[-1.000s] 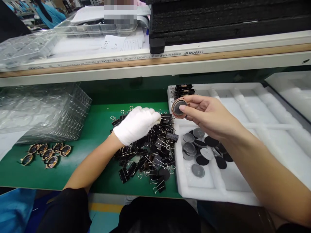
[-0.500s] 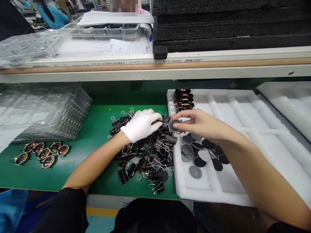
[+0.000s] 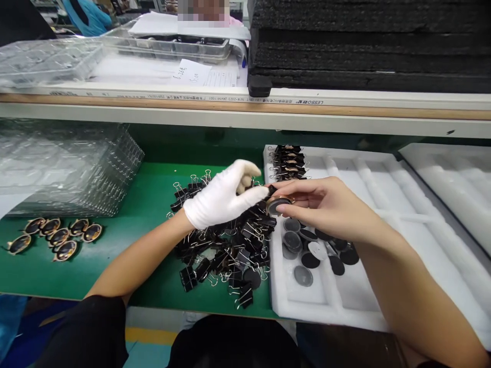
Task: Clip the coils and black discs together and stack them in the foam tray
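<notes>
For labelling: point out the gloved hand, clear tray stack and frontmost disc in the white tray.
Gloved hand (image 3: pixel 218 199), head view, back of glove.
Clear tray stack (image 3: pixel 65 158), head view, top.
Frontmost disc (image 3: pixel 303 276), head view, upper face.

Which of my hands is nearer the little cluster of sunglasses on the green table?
Your left hand: gloved, it is over the black clips, right of the sunglasses. Your right hand is farther right, over the white tray, pinching a round dark piece.

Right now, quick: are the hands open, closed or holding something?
Left hand: gloved, partly curled, thumb at a black clip; whether it grips it cannot be told.
Right hand: closed on a round, dark-faced piece.
</notes>
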Available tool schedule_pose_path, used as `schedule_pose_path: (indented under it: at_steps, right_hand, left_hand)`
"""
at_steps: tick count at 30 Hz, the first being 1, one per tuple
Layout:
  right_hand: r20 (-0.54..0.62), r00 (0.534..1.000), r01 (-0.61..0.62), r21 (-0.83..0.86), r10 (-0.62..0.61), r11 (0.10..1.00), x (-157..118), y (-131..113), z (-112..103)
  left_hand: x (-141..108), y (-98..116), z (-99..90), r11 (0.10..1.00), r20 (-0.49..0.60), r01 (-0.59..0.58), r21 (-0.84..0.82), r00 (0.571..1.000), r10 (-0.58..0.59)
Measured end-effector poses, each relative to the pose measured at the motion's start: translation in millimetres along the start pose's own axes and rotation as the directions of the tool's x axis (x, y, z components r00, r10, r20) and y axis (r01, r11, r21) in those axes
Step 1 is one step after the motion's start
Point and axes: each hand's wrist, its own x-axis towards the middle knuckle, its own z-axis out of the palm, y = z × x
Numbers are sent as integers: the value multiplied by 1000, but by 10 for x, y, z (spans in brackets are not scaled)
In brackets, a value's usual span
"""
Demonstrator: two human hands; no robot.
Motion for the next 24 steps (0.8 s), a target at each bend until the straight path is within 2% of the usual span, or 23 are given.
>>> schedule_pose_path:
  at_steps: [2,5,8,11,13,15,17,19,21,24]
  right_hand:
    - [27,1000,14,9,-14,1000,-27,-71,-20]
    - [88,996,28,23,-30,999,-38,-100,-25]
    - [141,989,35,26,-39,999,-35,-68,-23]
    - [195,980,26,6,-26,1000,-34,-46,-35]
    - [163,987,3,16,-6,1000,-29,-45,-44]
    - [29,999,-16,110,12,994,-10,-40,-35]
    - [-143,988,-11,300,56,954,27,-21,2]
    - [-233,963,-4,501,139,866,73,12,68]
    - [-212,951,-41,635,225,771,114,49,149]
    - [-153,944,-94,724,291,684,138,97,255]
  left_hand:
    - [-13,25,-80,995,19,21,99,1000,-23]
    - [-31,77,-161,967,170,33,251,982,-78]
    - [-51,122,-162,968,231,14,250,970,-73]
    - [-58,129,-117,979,253,42,199,963,-93]
    - [-48,120,-92,985,225,56,164,970,-92]
    - [-27,114,-83,989,143,83,120,985,-100]
    - [-7,120,-89,990,40,129,51,991,-131]
    - [3,136,-101,983,-19,177,-47,984,-178]
    - [1,152,-107,969,-29,207,-137,977,-213]
    - [-12,161,-91,953,-17,231,-195,971,-238]
